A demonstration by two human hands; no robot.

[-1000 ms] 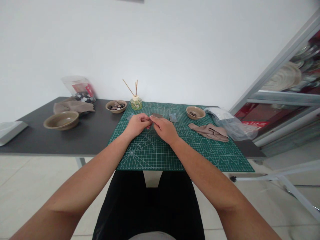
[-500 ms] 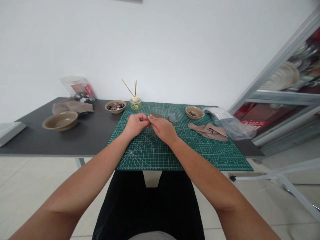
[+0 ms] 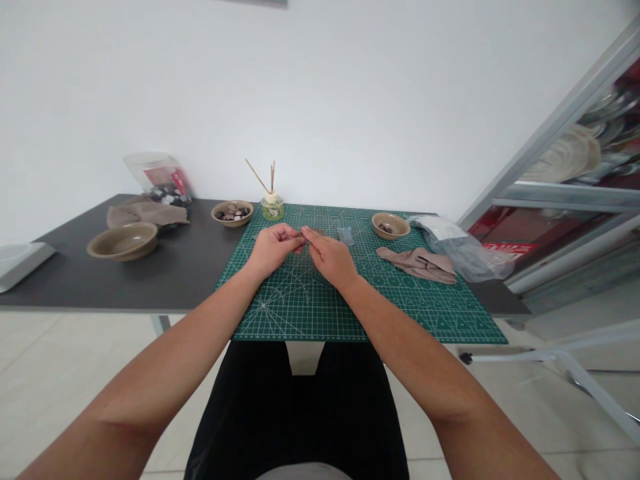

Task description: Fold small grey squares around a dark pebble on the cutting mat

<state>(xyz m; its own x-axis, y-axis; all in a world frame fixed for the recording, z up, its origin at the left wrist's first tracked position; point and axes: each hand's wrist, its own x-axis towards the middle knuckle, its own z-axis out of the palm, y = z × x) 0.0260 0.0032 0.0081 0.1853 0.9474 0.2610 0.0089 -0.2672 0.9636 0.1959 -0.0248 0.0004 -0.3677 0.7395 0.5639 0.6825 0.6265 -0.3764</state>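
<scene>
My left hand (image 3: 273,248) and my right hand (image 3: 333,257) meet above the green cutting mat (image 3: 280,313). The fingers of both are closed and their tips come together around something small, mostly hidden, that I cannot make out. Just beyond my right fingertips shows a flat brown piece (image 3: 316,232), partly covered by the hand. A small clear plastic packet (image 3: 345,235) lies on the mat right of it. Farther right, a small brown bowl (image 3: 391,225) holds a few dark stones, and a crumpled taupe cloth (image 3: 420,264) lies in front of it.
Left of the mat, a bowl of pebbles (image 3: 233,213) stands near a reed diffuser (image 3: 272,207). On the dark table (image 3: 165,287) are a larger bowl (image 3: 123,243), another cloth (image 3: 145,212), a clear bag of stones (image 3: 160,179) and a white device (image 3: 23,263). A plastic bag (image 3: 463,250) lies right.
My fingertips have shifted slightly against each other, with the right index finger a little higher. The hands stay in the same place, and the things on the table have not moved.
</scene>
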